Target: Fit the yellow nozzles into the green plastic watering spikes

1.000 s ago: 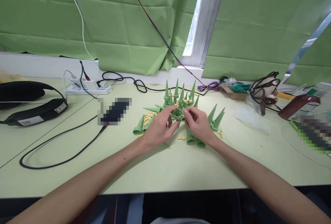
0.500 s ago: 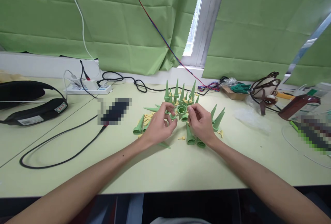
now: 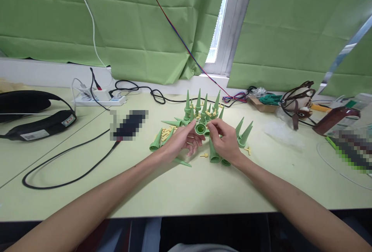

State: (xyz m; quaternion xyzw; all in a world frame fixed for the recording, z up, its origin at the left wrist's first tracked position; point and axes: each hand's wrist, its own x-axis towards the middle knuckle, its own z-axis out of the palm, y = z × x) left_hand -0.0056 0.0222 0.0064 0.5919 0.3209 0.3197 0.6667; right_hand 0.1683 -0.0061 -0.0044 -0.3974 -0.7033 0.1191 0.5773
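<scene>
A green plastic spike is held up with its round hollow end facing me. My left hand grips it, thumb at the rim and fingers curled beneath. Close against the rim's right side, my right hand is pinched; a small yellow bit shows at its fingertips, too small to make out fully. Below lie hollow green spikes and a loose yellow T-shaped valve. Behind the hands, several green spikes stand point up with yellow valves fitted. A pile of yellow valves lies left of my left hand.
More spikes stand right of my right hand, near another yellow valve. A blurred-out dark device with a black cable lies left. A power strip, a cardboard box and a plastic bag are farther off.
The held spike has moved slightly left and down, its open end turned more toward me. My left hand has closed around it, fingers now underneath. My right hand stays pinched beside it.
</scene>
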